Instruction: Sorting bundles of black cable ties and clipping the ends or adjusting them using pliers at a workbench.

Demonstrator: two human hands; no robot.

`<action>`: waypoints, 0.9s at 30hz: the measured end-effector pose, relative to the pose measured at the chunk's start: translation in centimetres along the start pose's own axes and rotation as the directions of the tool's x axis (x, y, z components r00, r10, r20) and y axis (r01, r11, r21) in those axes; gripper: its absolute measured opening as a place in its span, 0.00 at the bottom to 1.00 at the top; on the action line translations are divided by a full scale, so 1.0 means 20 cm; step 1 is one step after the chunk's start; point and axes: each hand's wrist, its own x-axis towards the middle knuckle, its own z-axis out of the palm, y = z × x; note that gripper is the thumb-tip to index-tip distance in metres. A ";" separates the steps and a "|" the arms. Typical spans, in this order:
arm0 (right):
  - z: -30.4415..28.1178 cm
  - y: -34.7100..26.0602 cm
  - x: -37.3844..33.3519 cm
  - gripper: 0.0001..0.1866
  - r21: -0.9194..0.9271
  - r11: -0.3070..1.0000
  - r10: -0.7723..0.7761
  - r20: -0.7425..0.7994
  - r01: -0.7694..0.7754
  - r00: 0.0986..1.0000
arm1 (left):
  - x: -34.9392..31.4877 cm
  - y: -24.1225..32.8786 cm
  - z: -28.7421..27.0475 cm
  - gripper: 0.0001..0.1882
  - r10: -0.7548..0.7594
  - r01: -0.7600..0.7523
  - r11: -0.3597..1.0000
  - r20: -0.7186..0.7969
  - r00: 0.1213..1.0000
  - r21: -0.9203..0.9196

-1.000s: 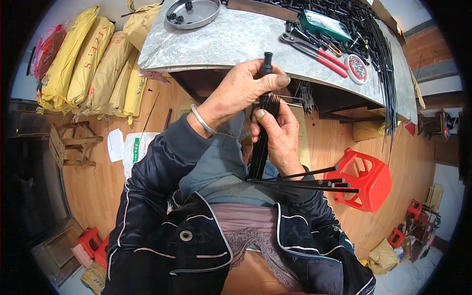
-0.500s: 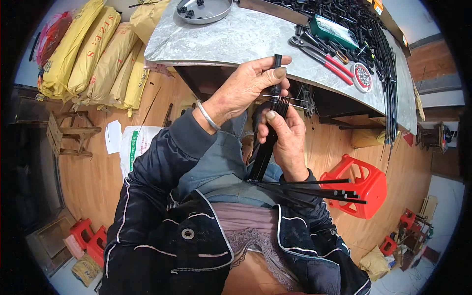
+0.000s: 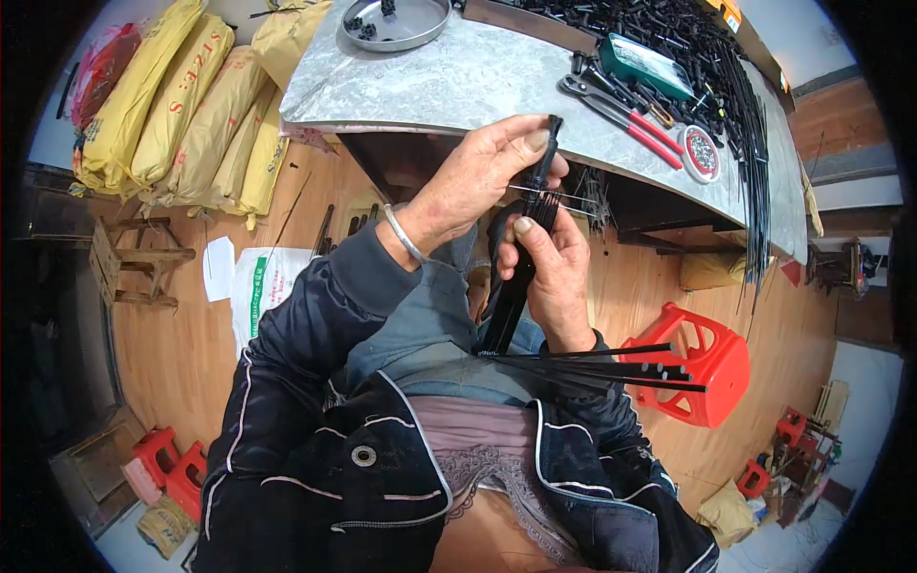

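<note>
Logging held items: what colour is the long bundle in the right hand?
The long bundle in the right hand is black; the head view shows it best.

A grey marble-patterned worktop (image 3: 435, 81) carries a shallow round metal tray (image 3: 418, 29) at its left. From the far side to the right spreads a heap of short black tubular parts (image 3: 626, 17), with a green rectangular box (image 3: 630, 74) beside it. Nearer the front edge lie red-handled metal pliers (image 3: 652, 146), close to a round red-and-white dish (image 3: 708, 178) of small silvery pieces (image 3: 702, 153). Long thin black rods (image 3: 754, 172) overhang the front edge at the right.
</note>
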 end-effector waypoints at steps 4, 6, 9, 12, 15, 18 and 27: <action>0.00 0.00 0.00 0.08 0.001 1.000 0.004 0.014 -0.004 1.000 | 0.02 -0.03 -0.04 0.23 0.046 -0.049 0.990 0.026 0.999 0.134; 0.00 0.00 0.01 0.08 0.014 0.999 0.031 0.006 -0.031 1.000 | 0.02 -0.02 -0.03 0.24 0.030 -0.030 0.997 0.010 1.000 0.071; -0.01 0.00 0.00 0.08 0.006 1.000 0.026 0.005 -0.026 1.000 | 0.02 -0.03 -0.05 0.23 0.025 -0.027 0.999 0.038 0.999 0.048; -0.02 0.01 0.01 0.08 0.027 0.999 0.020 0.024 -0.020 1.000 | 0.02 -0.02 -0.05 0.23 0.019 -0.022 0.999 0.053 0.998 0.047; -0.01 0.00 0.01 0.09 0.019 1.000 0.024 0.013 -0.024 1.000 | 0.01 -0.03 -0.06 0.22 -0.003 0.000 0.999 0.066 0.998 0.037; -0.02 0.01 0.01 0.09 0.034 0.999 0.019 0.011 -0.019 1.000 | -0.01 -0.02 -0.06 0.21 -0.030 0.030 1.000 0.059 0.998 -0.005; -0.01 -0.01 0.01 0.09 0.060 0.997 0.040 0.029 -0.041 0.999 | -0.03 -0.02 -0.05 0.21 -0.015 0.015 0.999 0.014 1.000 0.040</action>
